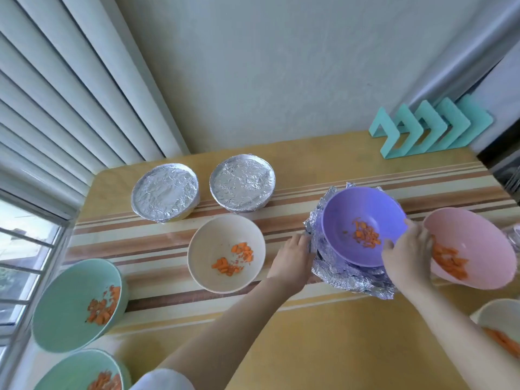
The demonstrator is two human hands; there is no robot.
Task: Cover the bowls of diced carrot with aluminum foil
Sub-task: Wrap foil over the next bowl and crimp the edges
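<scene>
A purple bowl (363, 212) with diced carrot stands on a stack of crumpled aluminum foil sheets (351, 280) right of the table's middle. My right hand (408, 254) grips the purple bowl's near right rim. My left hand (292, 257) holds the foil stack's left edge. Two foil-covered bowls (166, 191) (242, 185) stand at the back. Uncovered bowls with carrot: cream (205, 249), pink (478, 243), two green (70, 299) (70, 372), and a white one (498, 316) cut off at the right edge.
The table (323, 342) has a yellow cloth with brown and cream stripes. A teal zigzag rack (427, 130) stands at the back right against the wall. Window blinds (56, 94) and a barred window (22, 257) lie to the left.
</scene>
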